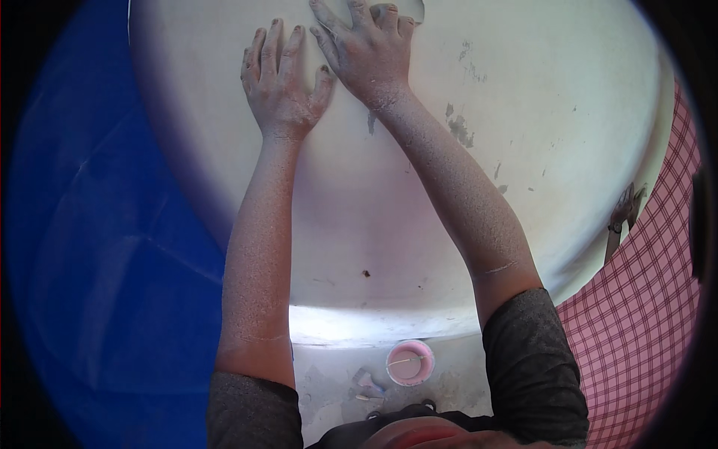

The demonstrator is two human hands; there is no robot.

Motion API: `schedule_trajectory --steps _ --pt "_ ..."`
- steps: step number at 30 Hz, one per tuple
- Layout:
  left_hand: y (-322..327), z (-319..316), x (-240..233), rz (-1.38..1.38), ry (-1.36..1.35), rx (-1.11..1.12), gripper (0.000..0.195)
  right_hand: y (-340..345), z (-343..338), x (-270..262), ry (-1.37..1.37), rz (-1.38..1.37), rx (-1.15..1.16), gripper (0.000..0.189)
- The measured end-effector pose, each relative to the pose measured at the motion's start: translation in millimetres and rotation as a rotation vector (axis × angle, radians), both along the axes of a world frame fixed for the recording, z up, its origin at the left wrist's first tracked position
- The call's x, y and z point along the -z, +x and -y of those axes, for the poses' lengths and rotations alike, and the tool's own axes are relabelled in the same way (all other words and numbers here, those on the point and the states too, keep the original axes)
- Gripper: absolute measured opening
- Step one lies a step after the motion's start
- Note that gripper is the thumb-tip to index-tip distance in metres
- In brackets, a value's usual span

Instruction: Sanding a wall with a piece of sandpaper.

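Note:
Both arms reach forward over a large, curved, off-white surface (359,224), smooth and marked with grey worn patches. My left hand (283,90) lies palm down on it, fingers spread, with nothing seen in its grip. Just right of it and slightly farther up, my right hand (370,56) presses on the same surface, its outer fingers bent. A pale piece with a rounded edge (418,10) shows beside those fingertips; whether the hand grips it is hidden. Whitish dust coats both hands and forearms.
On the grey floor stands a pink bucket (429,362) with a thin stick across it. A brush-like tool (367,379) lies beside it. Blue sheeting (112,252) hangs left, pink checked cloth (634,314) right. Another person's hand (621,207) touches the surface's right edge.

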State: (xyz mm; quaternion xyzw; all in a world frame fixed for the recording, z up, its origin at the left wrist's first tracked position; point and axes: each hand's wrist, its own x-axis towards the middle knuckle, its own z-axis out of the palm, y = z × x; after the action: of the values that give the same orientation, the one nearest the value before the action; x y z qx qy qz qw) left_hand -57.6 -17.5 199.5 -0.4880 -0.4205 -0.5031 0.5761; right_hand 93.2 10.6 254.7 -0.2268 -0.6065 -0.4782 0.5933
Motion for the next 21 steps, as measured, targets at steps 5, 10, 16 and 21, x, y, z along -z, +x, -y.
schedule_trajectory --steps 5,10,16,21 --pt "0 -2 0 0.001 -0.012 0.023 0.061 -2 -24 12 0.092 -0.016 -0.064 0.043" --pt "-5 -1 3 0.006 -0.015 0.001 0.061 -6 -29 19 0.123 0.019 -0.060 0.042" --pt "-8 -2 -3 -0.011 0.015 0.025 0.058 -4 -29 13 0.120 0.074 -0.133 0.039" --pt "-6 -1 0 -0.019 0.026 0.031 0.058 -3 -30 18 0.116 0.069 -0.216 0.038"
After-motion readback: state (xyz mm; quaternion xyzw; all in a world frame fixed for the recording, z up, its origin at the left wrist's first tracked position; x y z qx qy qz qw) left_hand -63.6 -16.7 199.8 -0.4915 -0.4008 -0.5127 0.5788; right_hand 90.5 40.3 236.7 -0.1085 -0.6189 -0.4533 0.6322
